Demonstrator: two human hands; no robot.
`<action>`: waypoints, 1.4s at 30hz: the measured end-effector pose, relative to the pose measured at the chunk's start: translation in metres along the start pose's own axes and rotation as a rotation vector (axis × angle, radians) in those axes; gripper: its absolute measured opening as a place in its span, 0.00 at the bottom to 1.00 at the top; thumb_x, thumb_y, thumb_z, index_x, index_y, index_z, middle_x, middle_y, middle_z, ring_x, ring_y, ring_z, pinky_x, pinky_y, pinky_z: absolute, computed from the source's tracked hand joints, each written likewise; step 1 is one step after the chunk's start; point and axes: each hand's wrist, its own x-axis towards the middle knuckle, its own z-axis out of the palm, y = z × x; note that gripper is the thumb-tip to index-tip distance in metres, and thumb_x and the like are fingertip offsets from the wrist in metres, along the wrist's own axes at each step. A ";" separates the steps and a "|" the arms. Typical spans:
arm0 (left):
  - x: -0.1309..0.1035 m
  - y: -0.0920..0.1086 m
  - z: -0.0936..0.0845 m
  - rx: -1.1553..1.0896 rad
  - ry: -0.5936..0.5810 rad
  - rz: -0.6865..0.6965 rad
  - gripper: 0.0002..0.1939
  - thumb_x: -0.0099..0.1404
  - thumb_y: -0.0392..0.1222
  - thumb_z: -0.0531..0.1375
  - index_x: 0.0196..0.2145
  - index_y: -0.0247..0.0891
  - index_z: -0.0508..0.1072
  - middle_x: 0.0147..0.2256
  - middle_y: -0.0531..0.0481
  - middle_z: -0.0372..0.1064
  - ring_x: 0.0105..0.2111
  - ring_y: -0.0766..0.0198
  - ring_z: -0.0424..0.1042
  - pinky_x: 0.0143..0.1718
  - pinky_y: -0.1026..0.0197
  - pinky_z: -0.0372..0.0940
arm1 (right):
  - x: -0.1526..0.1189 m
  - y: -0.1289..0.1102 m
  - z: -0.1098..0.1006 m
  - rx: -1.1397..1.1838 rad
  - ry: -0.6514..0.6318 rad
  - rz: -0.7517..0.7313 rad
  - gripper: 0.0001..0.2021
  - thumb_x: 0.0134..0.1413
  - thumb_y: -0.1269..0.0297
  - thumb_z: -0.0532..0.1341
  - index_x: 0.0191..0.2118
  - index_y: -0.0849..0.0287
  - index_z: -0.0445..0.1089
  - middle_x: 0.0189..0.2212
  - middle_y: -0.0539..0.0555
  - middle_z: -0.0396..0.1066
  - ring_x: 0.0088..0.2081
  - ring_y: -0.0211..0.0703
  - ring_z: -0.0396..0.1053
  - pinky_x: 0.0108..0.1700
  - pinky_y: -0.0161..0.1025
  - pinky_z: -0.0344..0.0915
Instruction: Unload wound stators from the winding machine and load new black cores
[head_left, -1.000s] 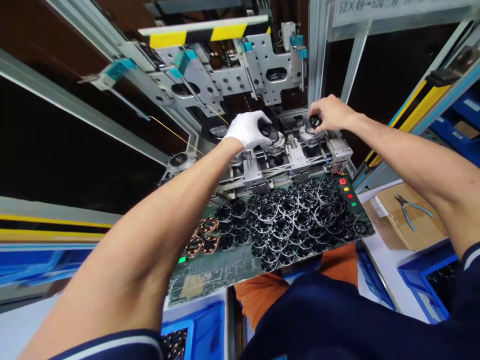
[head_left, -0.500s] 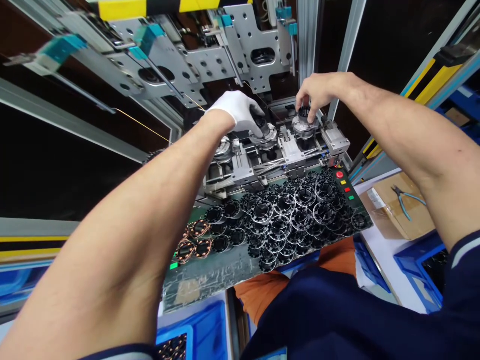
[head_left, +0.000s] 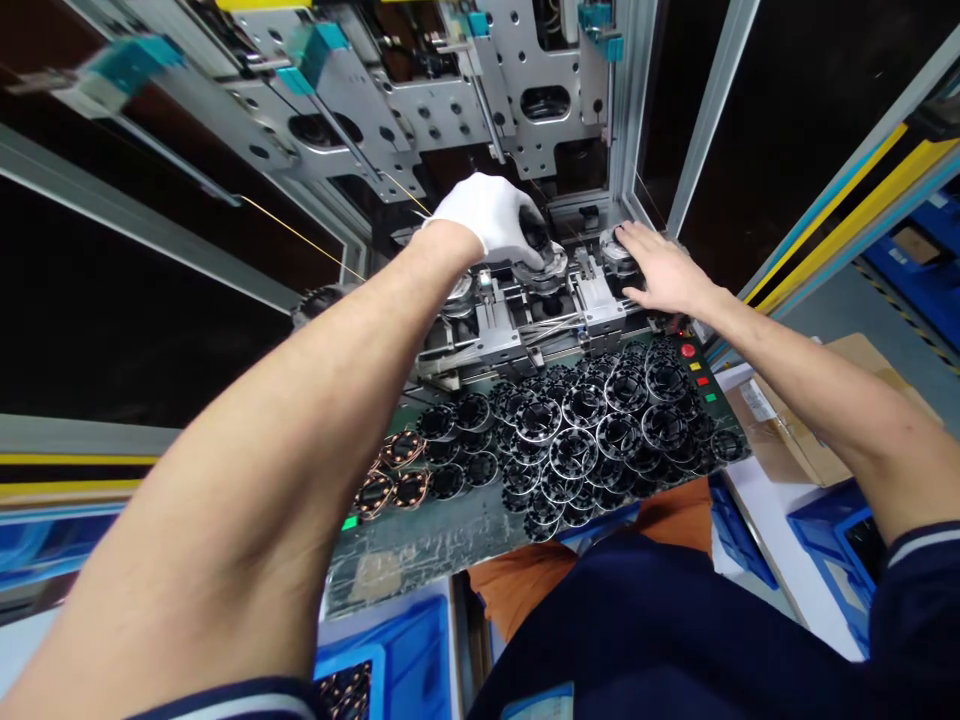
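Observation:
My left hand (head_left: 491, 218), in a white glove, is closed round a black motor stator core (head_left: 535, 236) at the middle fixture (head_left: 551, 272). Its fingers wrap the far side of the core, so part of their grip is hidden. My bare right hand (head_left: 666, 268) lies palm down by the right fixture (head_left: 615, 248), fingers stretched out and thumb apart. The fingertips reach over the metal ring of that fixture; I see nothing held in them. In front of the fixtures, several black stator cores (head_left: 574, 453) are stacked on the green bench (head_left: 420, 545).
Copper-wound stators (head_left: 403, 448) lie left of the stacks. Overhead is a metal plate (head_left: 442, 110) with rods and yellow wire (head_left: 300, 237). Coloured buttons (head_left: 688, 350) sit at the bench's right end, near a cardboard box (head_left: 795, 430). A blue bin (head_left: 420, 650) stands below.
My right hand has left its pinch on the black core and turned flat, fingers extended over the right fixture. My left hand stays on its core. The view has shifted slightly.

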 end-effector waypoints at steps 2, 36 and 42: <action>0.000 0.004 -0.001 0.017 -0.023 -0.038 0.37 0.64 0.52 0.85 0.68 0.45 0.87 0.56 0.46 0.85 0.61 0.44 0.84 0.70 0.42 0.78 | -0.001 0.003 0.004 0.032 0.033 0.014 0.53 0.69 0.54 0.69 0.90 0.75 0.52 0.87 0.70 0.45 0.88 0.72 0.46 0.89 0.70 0.47; -0.198 -0.224 0.089 -0.121 0.272 -0.079 0.52 0.71 0.39 0.55 0.84 0.03 0.46 0.84 0.15 0.41 0.87 0.30 0.43 0.89 0.32 0.45 | 0.003 0.013 0.011 -0.044 0.109 -0.058 0.57 0.62 0.59 0.66 0.90 0.81 0.49 0.88 0.73 0.39 0.89 0.69 0.46 0.88 0.63 0.54; -0.201 -0.247 0.135 -0.061 0.240 0.009 0.47 0.71 0.33 0.54 0.83 0.08 0.58 0.83 0.18 0.50 0.85 0.30 0.53 0.87 0.37 0.54 | 0.001 0.014 0.015 -0.141 0.108 -0.059 0.54 0.62 0.62 0.65 0.89 0.81 0.51 0.87 0.70 0.43 0.88 0.67 0.49 0.88 0.60 0.56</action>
